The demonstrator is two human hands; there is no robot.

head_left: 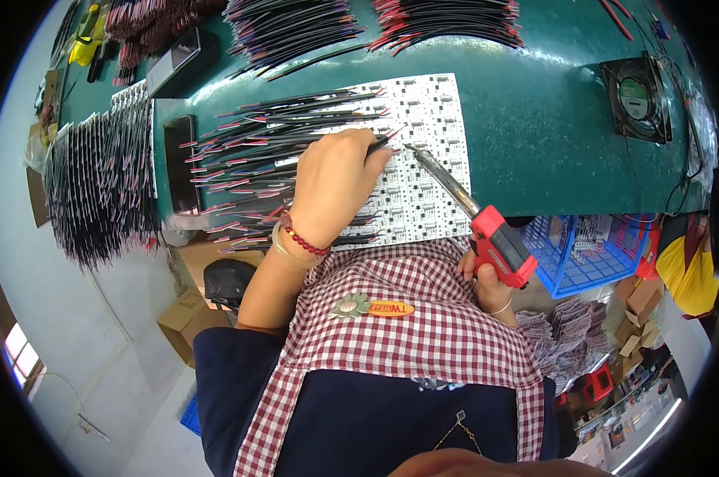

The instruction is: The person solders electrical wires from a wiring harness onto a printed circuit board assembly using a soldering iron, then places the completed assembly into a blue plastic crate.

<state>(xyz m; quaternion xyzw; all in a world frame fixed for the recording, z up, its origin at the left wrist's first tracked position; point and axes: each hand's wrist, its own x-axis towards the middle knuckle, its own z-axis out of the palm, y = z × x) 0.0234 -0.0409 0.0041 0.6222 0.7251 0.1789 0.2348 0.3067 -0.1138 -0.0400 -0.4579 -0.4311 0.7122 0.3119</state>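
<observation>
My left hand [332, 181] rests on a white circuit panel [431, 119] and pinches a black wire [379, 144] with a red tip against it. My right hand [490, 288] grips the red handle of a soldering iron [498, 242]. Its metal tip [415, 149] points up-left and sits close to the wire's end on the panel. A fan of black and red wires [256, 151] lies across the panel's left side, under and beside my left hand. A red bead bracelet circles my left wrist.
More wire bundles [296, 28] lie at the back of the green table [550, 135]. A small black fan [636, 99] stands at the right. Wire bunches [97, 183] hang at the left. A blue basket [586, 254] sits below the table edge. Cardboard boxes [189, 318] stand on the floor.
</observation>
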